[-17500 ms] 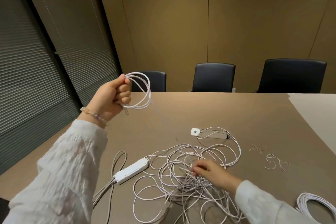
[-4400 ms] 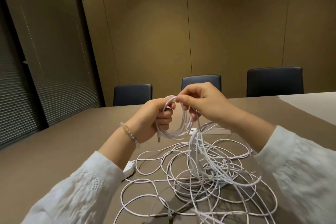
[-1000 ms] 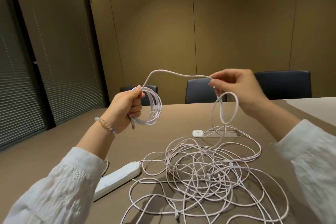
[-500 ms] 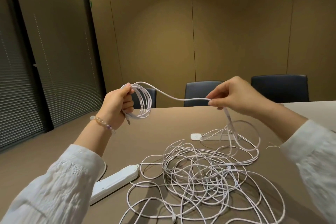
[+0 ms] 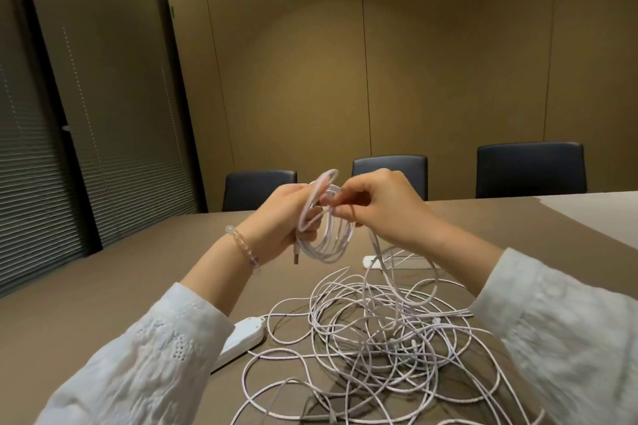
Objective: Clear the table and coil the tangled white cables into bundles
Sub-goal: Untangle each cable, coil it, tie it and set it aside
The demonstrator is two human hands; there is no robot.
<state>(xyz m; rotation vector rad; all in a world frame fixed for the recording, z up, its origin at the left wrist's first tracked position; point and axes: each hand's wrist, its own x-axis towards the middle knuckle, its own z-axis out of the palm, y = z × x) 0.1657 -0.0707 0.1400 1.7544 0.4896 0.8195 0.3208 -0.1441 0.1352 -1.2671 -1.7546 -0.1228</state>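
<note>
This was an office meeting room. A long brown tabletop (image 5: 131, 272) ran across it, with three dark padded chairs (image 5: 530, 167) lined up along its far edge. Behind them stood a plain wall (image 5: 414, 62) of tan panels, and to the left were dark-framed glass partitions (image 5: 114, 97) with slatted blinds (image 5: 24, 190) drawn shut behind them.

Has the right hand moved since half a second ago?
Yes. The right hand has come left to the coil held by the left hand, now overlapping the middle chair.
</note>
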